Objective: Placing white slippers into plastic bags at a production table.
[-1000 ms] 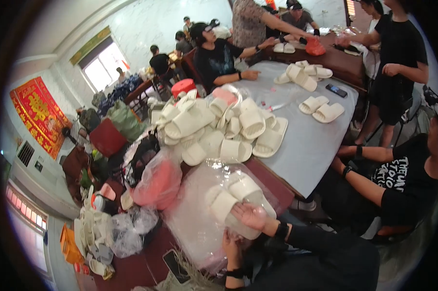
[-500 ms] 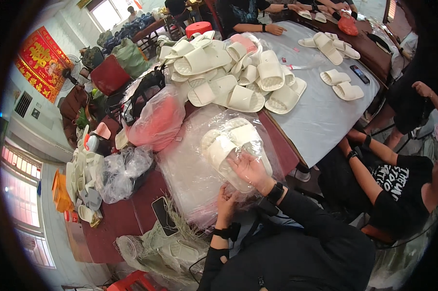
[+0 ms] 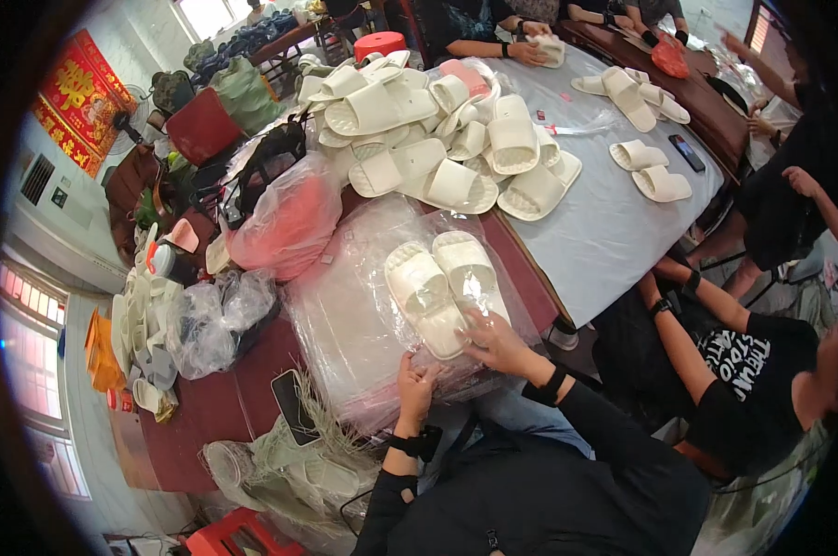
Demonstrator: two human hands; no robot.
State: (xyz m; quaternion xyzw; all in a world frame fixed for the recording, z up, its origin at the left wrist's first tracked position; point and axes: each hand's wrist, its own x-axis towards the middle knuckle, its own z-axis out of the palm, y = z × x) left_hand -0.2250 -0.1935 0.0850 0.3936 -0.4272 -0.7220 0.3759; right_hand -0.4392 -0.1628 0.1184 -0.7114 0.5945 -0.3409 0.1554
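Observation:
A pair of cream slippers lies side by side inside a clear plastic bag on top of a stack of clear bags at the table's near edge. My right hand rests on the heel end of the pair, fingers spread over the plastic. My left hand pinches the near edge of the clear bag just left of it. Both wrists wear black bands and black sleeves.
A big heap of cream slippers covers the table's middle on a grey cloth. A pink bag, crumpled clear bags and a black phone lie to the left. Other people sit at right and at the far end.
The view has tilted down and nearer to the bagged pair. My left hand has come up to the bag's near edge while my right hand stays on the slippers.

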